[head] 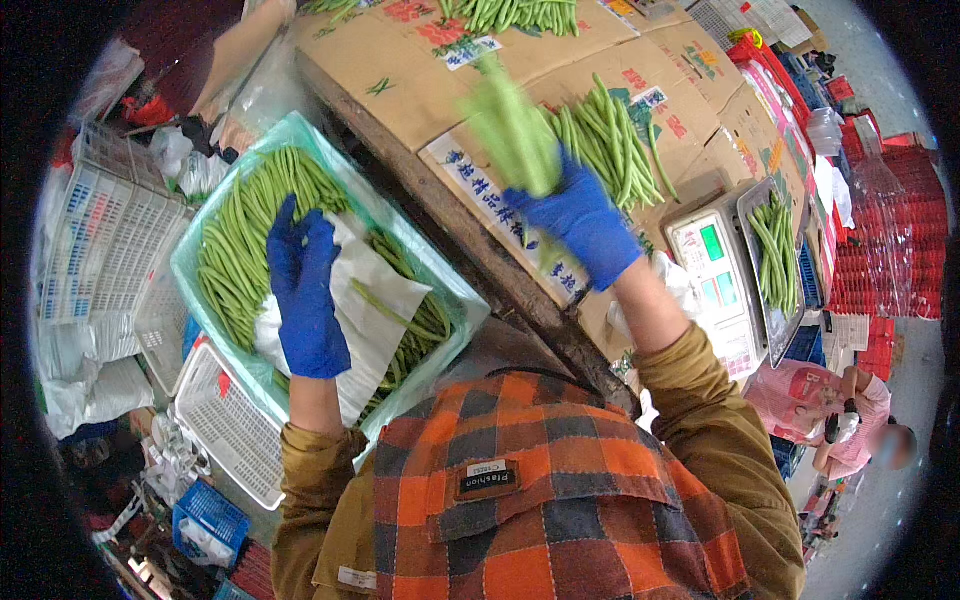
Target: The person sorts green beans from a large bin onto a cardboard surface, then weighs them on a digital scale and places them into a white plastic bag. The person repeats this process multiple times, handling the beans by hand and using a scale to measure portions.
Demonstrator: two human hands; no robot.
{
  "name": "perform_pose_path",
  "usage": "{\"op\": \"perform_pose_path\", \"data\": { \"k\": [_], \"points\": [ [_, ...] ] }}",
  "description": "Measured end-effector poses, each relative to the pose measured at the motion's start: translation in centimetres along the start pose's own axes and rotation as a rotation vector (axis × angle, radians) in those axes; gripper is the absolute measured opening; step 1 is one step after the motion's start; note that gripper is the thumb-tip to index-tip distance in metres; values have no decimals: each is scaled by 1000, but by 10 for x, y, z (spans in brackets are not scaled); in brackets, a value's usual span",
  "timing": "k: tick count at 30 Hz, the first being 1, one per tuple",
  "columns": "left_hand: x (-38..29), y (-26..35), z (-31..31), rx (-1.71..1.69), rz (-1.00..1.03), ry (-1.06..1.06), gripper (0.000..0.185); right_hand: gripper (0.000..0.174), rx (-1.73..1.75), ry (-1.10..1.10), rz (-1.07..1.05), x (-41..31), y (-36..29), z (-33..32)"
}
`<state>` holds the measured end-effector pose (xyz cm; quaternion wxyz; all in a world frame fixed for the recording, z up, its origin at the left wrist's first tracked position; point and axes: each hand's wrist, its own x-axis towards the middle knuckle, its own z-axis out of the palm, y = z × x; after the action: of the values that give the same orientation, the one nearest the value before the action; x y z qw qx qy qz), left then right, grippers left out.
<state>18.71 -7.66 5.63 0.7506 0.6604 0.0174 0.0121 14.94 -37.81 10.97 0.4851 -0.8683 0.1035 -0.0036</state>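
Note:
Both my hands wear blue gloves. My right hand [574, 210] grips a bundle of green beans [514, 135], blurred by motion, above the cardboard-covered table. My left hand [306, 289] is over a crate [457, 300] lined with pale green plastic; its fingers are spread and hold nothing. Green beans [240, 247] lie in rows along the crate's far left part, and a white sheet [360, 300] covers some of the rest, with a few loose beans on top. Beside my right hand a pile of green beans [611, 142] rests on the cardboard.
A digital scale [712, 270] with green beans [774, 251] on its metal tray stands at the right. More beans [517, 15] lie at the table's far side. White plastic baskets [229, 420] flank the crate's left. A person in pink [832, 420] is at the lower right, near stacked red crates [892, 232].

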Motion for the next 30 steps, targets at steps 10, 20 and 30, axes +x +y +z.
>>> {"op": "perform_pose_path", "data": {
  "k": [10, 20, 30],
  "points": [
    [-55, -61, -41, 473, 126, -8, 44, 46, -309, 303, 144, 72, 149, -182],
    [-7, -69, -124, 915, -48, 367, 92, 40, -177, 316, 19, 80, 123, -172],
    [121, -100, -197, 1025, -467, 397, 143, 42, -553, 184, -412, 41, -4, -48]
  ]
}}
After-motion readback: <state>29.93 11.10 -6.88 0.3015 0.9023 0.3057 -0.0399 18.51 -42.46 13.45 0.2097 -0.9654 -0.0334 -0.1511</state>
